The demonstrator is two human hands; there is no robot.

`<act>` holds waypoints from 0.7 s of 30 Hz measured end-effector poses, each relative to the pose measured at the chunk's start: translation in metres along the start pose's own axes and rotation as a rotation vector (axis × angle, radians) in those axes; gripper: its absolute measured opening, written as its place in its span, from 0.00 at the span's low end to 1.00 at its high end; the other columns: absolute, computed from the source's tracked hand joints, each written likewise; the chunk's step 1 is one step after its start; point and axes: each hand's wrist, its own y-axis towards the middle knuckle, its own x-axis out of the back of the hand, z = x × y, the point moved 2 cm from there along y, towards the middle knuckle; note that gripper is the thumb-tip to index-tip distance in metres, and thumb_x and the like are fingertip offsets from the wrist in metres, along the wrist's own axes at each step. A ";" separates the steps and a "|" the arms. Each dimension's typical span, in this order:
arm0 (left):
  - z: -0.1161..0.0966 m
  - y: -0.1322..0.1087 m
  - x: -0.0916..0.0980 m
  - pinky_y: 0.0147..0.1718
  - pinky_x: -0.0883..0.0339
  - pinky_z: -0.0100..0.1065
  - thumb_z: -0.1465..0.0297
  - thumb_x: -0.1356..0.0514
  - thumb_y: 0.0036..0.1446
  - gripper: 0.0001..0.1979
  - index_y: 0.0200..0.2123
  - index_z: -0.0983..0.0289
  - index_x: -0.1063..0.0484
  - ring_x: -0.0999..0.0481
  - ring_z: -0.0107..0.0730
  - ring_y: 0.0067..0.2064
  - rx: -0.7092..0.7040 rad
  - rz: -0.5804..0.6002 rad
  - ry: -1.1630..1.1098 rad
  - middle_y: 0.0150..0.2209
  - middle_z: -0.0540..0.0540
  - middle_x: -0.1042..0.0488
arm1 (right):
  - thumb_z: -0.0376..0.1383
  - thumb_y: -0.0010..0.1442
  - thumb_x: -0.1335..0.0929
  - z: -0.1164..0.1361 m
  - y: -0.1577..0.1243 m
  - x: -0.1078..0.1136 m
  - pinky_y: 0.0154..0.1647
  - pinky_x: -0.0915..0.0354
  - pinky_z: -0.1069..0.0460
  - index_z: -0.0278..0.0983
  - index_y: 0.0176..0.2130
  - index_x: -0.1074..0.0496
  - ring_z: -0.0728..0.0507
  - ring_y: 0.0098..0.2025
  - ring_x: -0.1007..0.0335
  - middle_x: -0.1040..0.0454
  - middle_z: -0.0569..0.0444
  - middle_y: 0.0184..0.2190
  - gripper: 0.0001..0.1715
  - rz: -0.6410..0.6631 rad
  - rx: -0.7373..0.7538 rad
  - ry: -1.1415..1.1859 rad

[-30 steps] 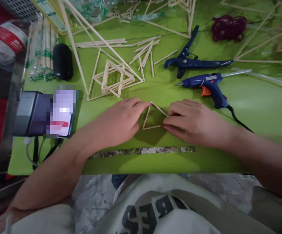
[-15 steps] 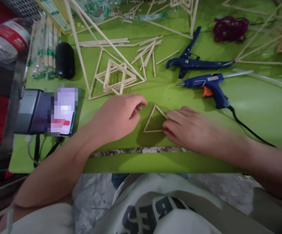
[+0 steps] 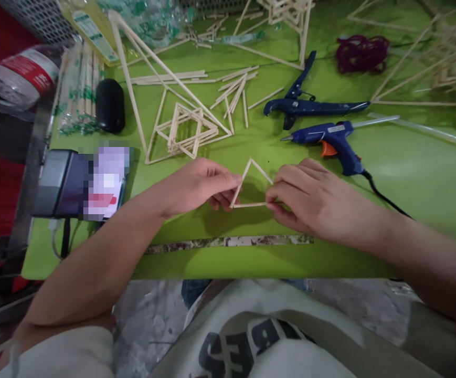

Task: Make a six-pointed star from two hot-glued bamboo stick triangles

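Between my hands is a small triangle of thin wooden sticks [image 3: 250, 205], one corner pointing away from me. My left hand [image 3: 212, 184] pinches its left side between thumb and fingers. My right hand [image 3: 302, 197] closes on the right corner, which its fingers hide. Just beyond lies a bundle of small stick triangles [image 3: 194, 131], inside the base of a larger stick frame [image 3: 180, 71]. A blue glue gun [image 3: 326, 134] with an orange trigger rests beyond my right hand, and a blue hand cutter [image 3: 314, 107] lies behind it.
Loose cut sticks [image 3: 235, 92] lie mid-table. At left are a phone [image 3: 112, 184], a black oval case [image 3: 110, 106], wrapped chopsticks [image 3: 78, 89] and a bottle [image 3: 19, 76]. Purple cord [image 3: 362, 54] and more stick frames [image 3: 448, 68] sit at the far right. A patterned strip [image 3: 231, 242] runs along the near edge.
My left hand has moved right and taken hold of the triangle's left side. The triangle appears slightly raised, still in my right hand. The view has shifted a little.
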 end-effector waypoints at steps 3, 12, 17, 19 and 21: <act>0.001 -0.001 -0.016 0.42 0.15 0.38 0.60 0.19 0.61 0.12 0.42 0.60 0.11 0.09 0.40 0.40 0.007 0.025 -0.150 0.39 0.56 0.09 | 0.32 0.81 0.30 0.003 0.001 0.001 0.42 0.39 0.43 0.35 0.44 0.21 0.41 0.38 0.29 0.24 0.48 0.39 0.10 -0.050 0.034 -0.056; 0.009 0.000 -0.030 0.44 0.15 0.38 0.69 0.16 0.58 0.17 0.45 0.65 0.15 0.09 0.36 0.38 -0.007 -0.012 -0.383 0.37 0.57 0.10 | 0.45 0.82 0.27 0.000 -0.003 0.003 0.42 0.33 0.40 0.39 0.56 0.24 0.36 0.44 0.25 0.22 0.46 0.44 0.13 -0.362 -0.048 -0.067; 0.008 0.002 -0.023 0.43 0.16 0.36 0.70 0.16 0.59 0.13 0.42 0.64 0.14 0.10 0.34 0.37 -0.083 -0.106 -0.391 0.35 0.55 0.11 | 0.51 0.79 0.26 -0.013 -0.007 0.003 0.43 0.26 0.40 0.42 0.63 0.25 0.36 0.46 0.22 0.21 0.46 0.48 0.22 -0.498 -0.422 0.439; 0.008 0.002 -0.024 0.43 0.15 0.36 0.70 0.16 0.58 0.13 0.42 0.63 0.13 0.10 0.35 0.39 -0.100 -0.099 -0.387 0.36 0.55 0.11 | 0.51 0.78 0.24 -0.015 -0.004 -0.002 0.37 0.26 0.44 0.42 0.59 0.21 0.41 0.39 0.22 0.17 0.48 0.44 0.20 -0.342 -0.673 0.781; 0.009 0.002 -0.025 0.44 0.15 0.37 0.70 0.16 0.57 0.14 0.42 0.63 0.13 0.09 0.37 0.40 -0.107 -0.088 -0.362 0.37 0.56 0.10 | 0.53 0.74 0.20 -0.012 0.000 -0.005 0.29 0.29 0.48 0.41 0.51 0.17 0.44 0.32 0.23 0.16 0.51 0.37 0.20 -0.162 -0.818 1.070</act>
